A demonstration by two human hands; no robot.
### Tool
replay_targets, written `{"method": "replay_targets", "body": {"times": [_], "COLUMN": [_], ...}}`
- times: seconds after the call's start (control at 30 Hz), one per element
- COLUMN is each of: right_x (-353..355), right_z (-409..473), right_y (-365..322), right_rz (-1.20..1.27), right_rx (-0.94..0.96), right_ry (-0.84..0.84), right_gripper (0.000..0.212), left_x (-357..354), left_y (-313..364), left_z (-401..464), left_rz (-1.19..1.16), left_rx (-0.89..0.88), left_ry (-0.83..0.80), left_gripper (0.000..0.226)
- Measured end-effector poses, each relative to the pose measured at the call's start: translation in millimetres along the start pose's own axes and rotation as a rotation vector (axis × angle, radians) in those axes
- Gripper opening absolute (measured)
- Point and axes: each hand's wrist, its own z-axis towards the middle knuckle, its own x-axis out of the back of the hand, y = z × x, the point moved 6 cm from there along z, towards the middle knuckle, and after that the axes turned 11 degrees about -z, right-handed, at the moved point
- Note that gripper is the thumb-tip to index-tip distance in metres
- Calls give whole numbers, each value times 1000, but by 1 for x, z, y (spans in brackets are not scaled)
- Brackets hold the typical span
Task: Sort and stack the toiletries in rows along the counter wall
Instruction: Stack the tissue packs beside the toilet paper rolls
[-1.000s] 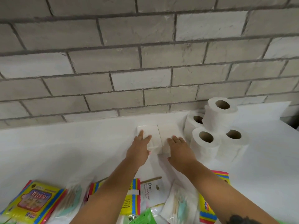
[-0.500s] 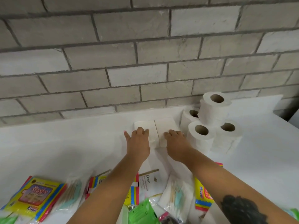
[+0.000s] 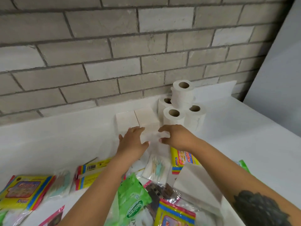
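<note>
Yellow wipes packet, swab bag, green pack clutter counter front. Left hand spread flat against loose tissue pack (white on white, axis unclear). Right hand pinches its right end. Behind: two tissue blocks side by side, long axes toward wall, toilet rolls just right.

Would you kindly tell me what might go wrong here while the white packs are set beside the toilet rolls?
1. The right hand works close beside the toilet rolls; the top roll only rests on the lower ones, so a nudge might topple it.
2. The green packet lies right beside the left forearm, which might drag it when pulling back.
</note>
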Motion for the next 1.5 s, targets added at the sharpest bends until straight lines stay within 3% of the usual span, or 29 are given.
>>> {"method": "replay_targets", "body": {"times": [0.17,0.27,0.37,0.57,1.0,1.17,1.23,1.37,1.5], "right_x": [9,16,19,23,39,20,13,-8,-26], "right_z": [-39,-58,-72,-99,-162,-174,-181,-200,-216], "right_y": [21,33,47,67,118,125,120,111,107], "right_rz": [46,72,98,149,213,166,106,1,-262], "right_rx": [-66,-102,-147,-192,-324,-343,-316,-293,-270], "right_ry": [62,110,149,178,213,31,-71,-382,-508], "right_gripper": [42,40,37,34,27,28,44,98,117], "left_x": [-26,-56,-88,-111,-96,-83,-80,-79,-79], "left_y": [41,64,75,105,107,98,95,88,85], "left_z": [-33,-56,-71,-83,-75,-65,-62,-61,-65], "left_rz": [-181,-232,-151,205,-111,-214,-219,-219,-242], "left_rx": [-175,-300,-354,-506,-412,-338,-300,-220,-175], "left_ry": [-27,-242,-540,-753,-609,-522,-491,-423,-364], "left_gripper": [57,71,105,122,99,107,106,103,100]}}
